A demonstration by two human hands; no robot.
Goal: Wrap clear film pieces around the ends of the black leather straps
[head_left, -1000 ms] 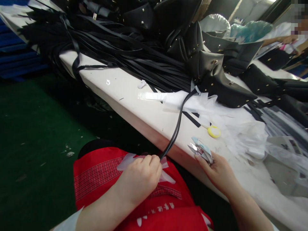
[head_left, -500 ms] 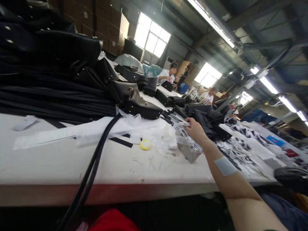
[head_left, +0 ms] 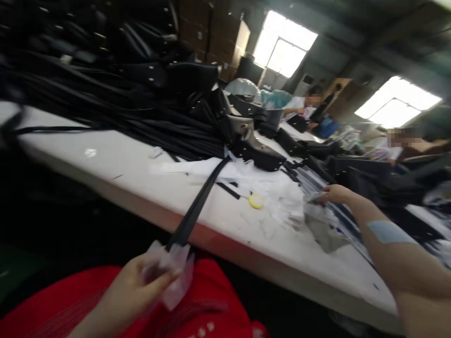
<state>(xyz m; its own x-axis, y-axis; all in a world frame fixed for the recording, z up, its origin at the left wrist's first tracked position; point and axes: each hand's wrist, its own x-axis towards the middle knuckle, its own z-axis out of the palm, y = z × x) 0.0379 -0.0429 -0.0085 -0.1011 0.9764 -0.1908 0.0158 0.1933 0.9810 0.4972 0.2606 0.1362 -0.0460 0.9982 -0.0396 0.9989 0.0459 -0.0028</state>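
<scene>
Low in front of my red garment, my left hand is closed on a crumpled translucent plastic wrap. The wrap is around the lower end of a pair of black straps, which run up across the table edge to white wrapping material. At the right, my right hand has its fingers pinched together over clear and dark strips. Blur hides exactly what lies between its fingertips. Just below that hand is a grey pouch-like piece under clear plastic. A yellow ring-shaped object lies between the hands.
Black bags with metal studs and a heap of long black straps cover the far side of the white table. More black bags stand beyond my right hand. People work farther back.
The view has swung left and down, bringing my left hand into sight with the wrapped strap end. My right hand stays by the strips, its fingers now pinched lower, near the grey piece.
</scene>
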